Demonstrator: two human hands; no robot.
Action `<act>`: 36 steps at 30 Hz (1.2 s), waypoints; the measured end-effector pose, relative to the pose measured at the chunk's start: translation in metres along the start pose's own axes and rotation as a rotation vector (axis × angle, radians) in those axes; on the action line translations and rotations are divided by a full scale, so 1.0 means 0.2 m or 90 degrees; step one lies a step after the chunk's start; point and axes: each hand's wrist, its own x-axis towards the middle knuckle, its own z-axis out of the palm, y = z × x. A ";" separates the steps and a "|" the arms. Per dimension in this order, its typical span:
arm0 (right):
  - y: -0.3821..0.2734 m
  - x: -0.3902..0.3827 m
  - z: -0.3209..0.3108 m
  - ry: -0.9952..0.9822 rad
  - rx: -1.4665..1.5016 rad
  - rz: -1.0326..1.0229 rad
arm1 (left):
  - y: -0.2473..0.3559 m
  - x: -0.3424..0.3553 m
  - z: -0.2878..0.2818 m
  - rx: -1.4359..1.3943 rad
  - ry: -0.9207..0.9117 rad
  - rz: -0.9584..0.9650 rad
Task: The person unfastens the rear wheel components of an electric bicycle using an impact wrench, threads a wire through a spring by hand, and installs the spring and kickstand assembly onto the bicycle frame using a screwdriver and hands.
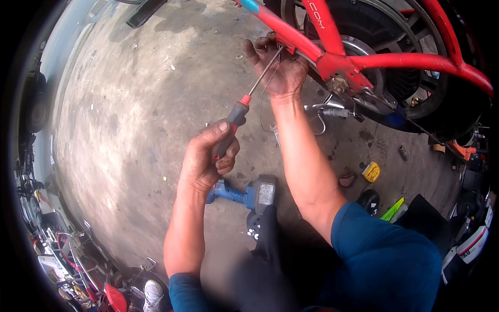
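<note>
My left hand (210,151) is closed around the grey and red handle of a screwdriver (236,114). Its metal shaft slants up to the right, and the tip meets a small tab on the underside of a red frame tube (291,34). Behind that tip, my right hand (280,70) has its palm turned toward me and its fingers apart, pointing upward beside the tube. Part of the right hand is hidden by the frame. A thin wire (262,109) hangs in a loop below the palm. The wheel's axle nut (339,85) sits right of my right hand.
A black wheel (387,31) fills the upper right. A kickstand with a spring (332,112) is under the frame. On the floor lie a blue cordless power tool (241,196) and a yellow piece (371,171). Parked two-wheelers (73,255) crowd the lower left.
</note>
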 end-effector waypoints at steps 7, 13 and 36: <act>-0.04 0.01 0.03 -0.039 -0.109 0.040 | 0.05 -0.01 0.04 0.308 0.192 0.145; -0.01 0.01 0.03 -0.037 -0.066 0.080 | 0.01 -0.02 0.06 0.486 0.256 0.270; -0.02 -0.01 0.06 0.113 -0.082 0.009 | 0.03 0.00 -0.10 0.006 0.011 0.032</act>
